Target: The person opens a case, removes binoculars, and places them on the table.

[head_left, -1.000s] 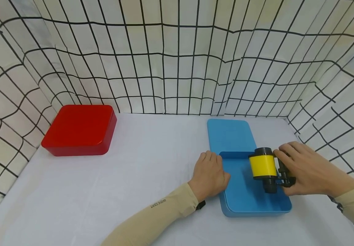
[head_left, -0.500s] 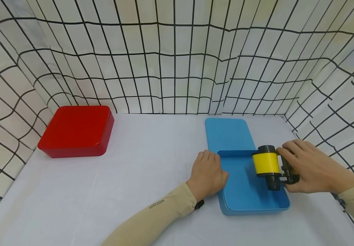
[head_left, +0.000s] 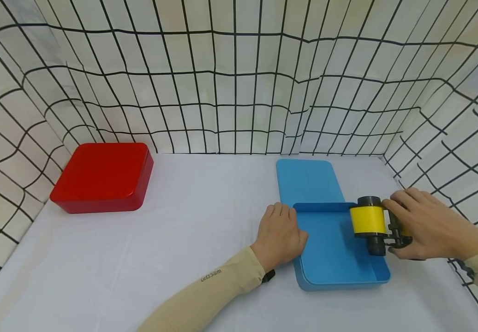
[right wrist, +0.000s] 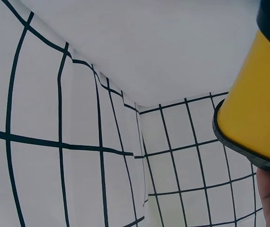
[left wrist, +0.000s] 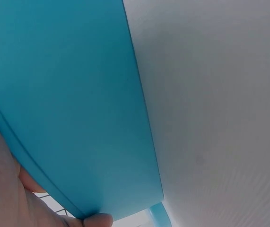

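Note:
Yellow-and-black binoculars are gripped by my right hand on their right barrel. They are held over the right wall of an open blue box. In the right wrist view one yellow barrel fills the right edge, and a fingertip touches its black rim. My left hand holds the left wall of the box near its back corner. From the left wrist, the box's outer side looms large, with the thumb at its edge. The blue lid lies flat behind the box.
A closed red box sits at the back left of the white table. White walls with a black grid stand behind and to both sides. The right wall rises close behind my right hand.
My right hand has carried the binoculars a little rightward, from above the box's inside to over its right wall. My left hand keeps its hold. The view has shifted slightly.

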Tool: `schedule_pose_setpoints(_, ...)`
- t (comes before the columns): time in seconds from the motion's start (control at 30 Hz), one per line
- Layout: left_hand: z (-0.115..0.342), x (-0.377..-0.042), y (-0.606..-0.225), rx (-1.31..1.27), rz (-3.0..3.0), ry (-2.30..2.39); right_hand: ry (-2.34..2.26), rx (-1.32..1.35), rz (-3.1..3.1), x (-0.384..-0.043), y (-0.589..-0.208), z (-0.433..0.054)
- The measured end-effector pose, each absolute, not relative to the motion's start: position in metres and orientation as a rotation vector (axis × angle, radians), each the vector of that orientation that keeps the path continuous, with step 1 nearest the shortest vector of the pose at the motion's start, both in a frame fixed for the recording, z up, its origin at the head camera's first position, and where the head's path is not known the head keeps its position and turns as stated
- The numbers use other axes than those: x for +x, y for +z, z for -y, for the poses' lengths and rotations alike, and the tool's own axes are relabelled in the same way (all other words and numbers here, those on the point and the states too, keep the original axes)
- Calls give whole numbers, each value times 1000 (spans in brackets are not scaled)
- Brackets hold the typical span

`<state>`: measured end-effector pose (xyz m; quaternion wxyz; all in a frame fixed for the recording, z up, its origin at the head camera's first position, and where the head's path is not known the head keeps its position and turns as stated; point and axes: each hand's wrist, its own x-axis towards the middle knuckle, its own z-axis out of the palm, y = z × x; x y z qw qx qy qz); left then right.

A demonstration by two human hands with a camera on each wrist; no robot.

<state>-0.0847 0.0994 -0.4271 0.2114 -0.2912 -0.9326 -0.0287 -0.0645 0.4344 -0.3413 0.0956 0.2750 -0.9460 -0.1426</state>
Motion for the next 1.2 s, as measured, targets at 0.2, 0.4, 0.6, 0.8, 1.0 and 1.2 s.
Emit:
schedule_pose_setpoints(0.2, -99, -85, -427, -818, 2634, -92, -450, 769, 2813, -63, -340, -442)
schedule_pose_setpoints(0.4, -99, -84, -426, -809, 2615, -92, -459, 741, 2823, -60, -342, -450)
schedule_pose_setpoints(0.6, -99, -83, -426, -804, 2571, -90, -468, 698, 2854, -59, -342, -458)
schedule_pose_setpoints(0.8, -99, -83, -426, -804, 2570, -92, -482, 684, 2878, -60, -343, -462)
schedule_pose_setpoints(1.0, -99, -84, -426, -818, 2619, -92, -486, 690, 2865, -60, -341, -467)
schedule_pose_setpoints(1.2, -98, -83, -424, -801, 2567, -87, -528, 671, 2899, -60, -339, -469)
